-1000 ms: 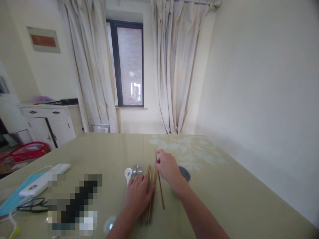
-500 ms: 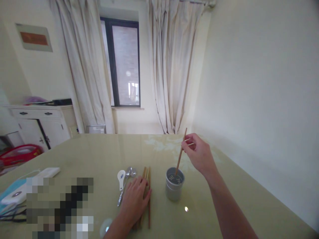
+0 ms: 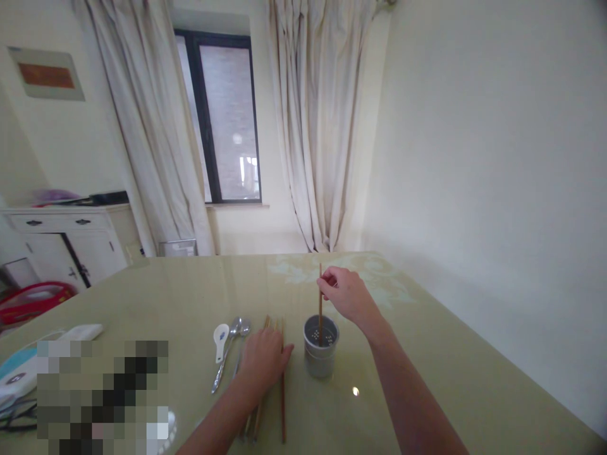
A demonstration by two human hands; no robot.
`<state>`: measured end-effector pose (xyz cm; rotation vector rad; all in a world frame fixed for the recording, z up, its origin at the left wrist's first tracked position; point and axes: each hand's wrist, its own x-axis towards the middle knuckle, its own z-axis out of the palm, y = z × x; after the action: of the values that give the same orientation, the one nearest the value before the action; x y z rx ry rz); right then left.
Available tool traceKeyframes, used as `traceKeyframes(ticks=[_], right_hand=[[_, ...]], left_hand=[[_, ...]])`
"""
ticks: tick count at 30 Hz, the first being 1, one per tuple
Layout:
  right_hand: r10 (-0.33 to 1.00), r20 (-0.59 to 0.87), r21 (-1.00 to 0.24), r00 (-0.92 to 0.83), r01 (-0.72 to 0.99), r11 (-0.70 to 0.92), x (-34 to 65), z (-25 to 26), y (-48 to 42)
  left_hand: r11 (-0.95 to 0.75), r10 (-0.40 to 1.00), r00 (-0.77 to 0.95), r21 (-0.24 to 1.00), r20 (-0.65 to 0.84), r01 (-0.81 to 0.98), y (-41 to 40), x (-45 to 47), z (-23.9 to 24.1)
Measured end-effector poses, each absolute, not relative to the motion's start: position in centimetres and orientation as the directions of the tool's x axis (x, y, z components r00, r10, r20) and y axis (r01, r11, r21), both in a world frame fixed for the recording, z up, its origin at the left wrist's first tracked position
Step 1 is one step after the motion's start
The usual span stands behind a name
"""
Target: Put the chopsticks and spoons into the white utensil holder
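My right hand [image 3: 345, 292] pinches a wooden chopstick [image 3: 320, 308] near its upper end. The chopstick stands almost upright, with its lower end inside a grey cylindrical utensil holder [image 3: 320, 363] that has small holes in its bottom. To the left of the holder, my left hand [image 3: 264, 357] lies palm down over several chopsticks [image 3: 283, 407] on the table, thumb held apart and fingertips partly hidden. Left of that hand are a short white spoon [image 3: 219, 344] and metal spoons [image 3: 234, 328], one with a patterned handle.
A glossy greenish table [image 3: 190, 297] carries everything. White device [image 3: 80, 333] and dark cables [image 3: 21, 411] lie at the left, beside a blurred-out patch. A wall [image 3: 497, 158] runs along the right side. Beyond the left edge are a red basket [image 3: 42, 300] and a white cabinet [image 3: 47, 249].
My right hand has moved left and slightly down, and the chopstick has gone from tilted to nearly upright in the holder. My left hand stays over the chopsticks; the view has shifted slightly.
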<state>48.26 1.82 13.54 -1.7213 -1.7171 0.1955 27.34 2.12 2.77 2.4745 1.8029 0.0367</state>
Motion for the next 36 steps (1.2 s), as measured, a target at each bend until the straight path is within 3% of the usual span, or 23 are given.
traceKeyframes(ticks=[5,12,14,18,21,26,30,33,36], right_hand=[[0.952,0.276,-0.517,0.130,0.855,0.033,48.0,13.2,1.8],[0.974,0.185,-0.486,0.129,0.873,-0.023,47.6,12.9,1.9],[0.975,0.172,-0.474,0.143,0.879,-0.045,47.5,12.8,2.0],[0.974,0.169,-0.428,0.151,0.902,-0.065,47.7,13.1,1.8],[0.946,0.266,-0.386,0.186,0.920,-0.072,48.0,14.0,1.0],[0.855,0.495,-0.582,0.152,0.789,0.197,47.7,16.2,-1.6],[0.873,0.485,-0.742,-0.046,0.506,0.439,46.8,16.9,-3.0],[0.873,0.461,-0.764,-0.161,0.429,0.483,46.4,17.0,-3.3],[0.862,0.501,-0.749,-0.075,0.460,0.476,46.8,16.9,-3.1]], left_hand=[[-0.283,0.942,0.293,0.083,-0.162,0.956,4.6,28.4,3.8],[-0.351,0.915,0.377,0.177,-0.146,0.920,6.8,26.5,5.8],[-0.397,0.903,0.424,0.251,-0.064,0.883,7.0,25.7,7.4],[-0.570,0.820,0.515,0.441,0.249,0.693,5.8,24.7,11.1],[-0.638,0.770,0.492,0.481,0.405,0.602,3.8,24.7,13.4],[-0.701,0.706,0.460,0.441,0.538,0.560,1.3,26.1,14.5],[-0.724,0.675,0.486,0.373,0.555,0.580,0.4,27.8,13.7],[-0.745,0.658,0.497,0.394,0.565,0.538,0.0,28.7,13.5],[-0.729,0.684,0.502,0.503,0.529,0.464,0.3,29.0,13.2]])
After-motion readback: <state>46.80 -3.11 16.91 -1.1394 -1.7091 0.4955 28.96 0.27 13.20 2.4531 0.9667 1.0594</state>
